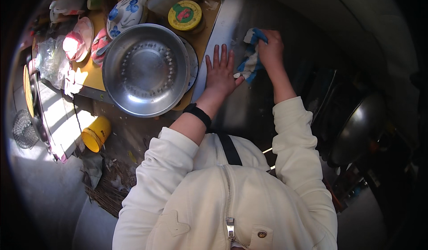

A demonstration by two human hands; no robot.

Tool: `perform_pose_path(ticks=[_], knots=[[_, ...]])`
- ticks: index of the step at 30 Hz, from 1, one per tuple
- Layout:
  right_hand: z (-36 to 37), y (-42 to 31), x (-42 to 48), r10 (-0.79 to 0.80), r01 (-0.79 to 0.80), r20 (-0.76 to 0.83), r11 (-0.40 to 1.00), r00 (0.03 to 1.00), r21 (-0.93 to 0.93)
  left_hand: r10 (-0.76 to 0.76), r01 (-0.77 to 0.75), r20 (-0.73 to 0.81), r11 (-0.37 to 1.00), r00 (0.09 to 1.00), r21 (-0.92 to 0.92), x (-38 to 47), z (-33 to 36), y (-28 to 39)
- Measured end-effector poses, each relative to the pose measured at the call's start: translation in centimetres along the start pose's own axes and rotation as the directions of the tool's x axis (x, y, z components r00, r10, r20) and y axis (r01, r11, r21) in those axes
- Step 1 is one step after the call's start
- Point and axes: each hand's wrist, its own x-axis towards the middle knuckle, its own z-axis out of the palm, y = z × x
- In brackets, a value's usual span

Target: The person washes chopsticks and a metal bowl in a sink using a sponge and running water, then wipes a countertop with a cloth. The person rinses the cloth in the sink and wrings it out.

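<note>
My right hand [271, 51] grips the upper end of a blue-and-white cloth [251, 62], which hangs crumpled against a dark, shiny surface [240, 109]. To its left my left hand [220, 69] is spread, palm down, along the pale edge strip [214, 42] of that surface, fingers apart and holding nothing. Its thumb comes close to the cloth's lower end; whether they touch I cannot tell. A wide stainless steel basin [147, 71] sits just left of my left hand, overlapping a plate [190, 62] with a patterned rim.
On the yellow tabletop [92, 77] are a yellow-lidded jar [185, 16], a blue-flowered lidded pot [124, 16], a pink dish [80, 39] and plastic bags [51, 61]. A yellow container [96, 134] and a straw broom [108, 186] are lower left. A large metal pan [356, 129] stands right.
</note>
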Motion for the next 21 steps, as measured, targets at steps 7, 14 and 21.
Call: perform_pose_path(ticks=[7,14,21], knots=[[-4.8,0.6,-6.7,0.401,-0.349,0.381,-0.154,0.833,0.924,-0.019,0.010,0.074,0.993,0.997,0.119,0.2,0.1,0.1],[-8.0,-0.9,-14.6,0.122,-0.158,0.225,-0.411,0.967,0.898,-0.026,0.002,0.130,0.983,0.991,0.186,0.5,-0.1,0.3],[-10.5,-3.3,-23.6,0.334,-0.060,0.149,-0.264,0.931,0.963,0.022,-0.029,0.044,0.988,0.999,0.150,0.0,-0.1,0.2]])
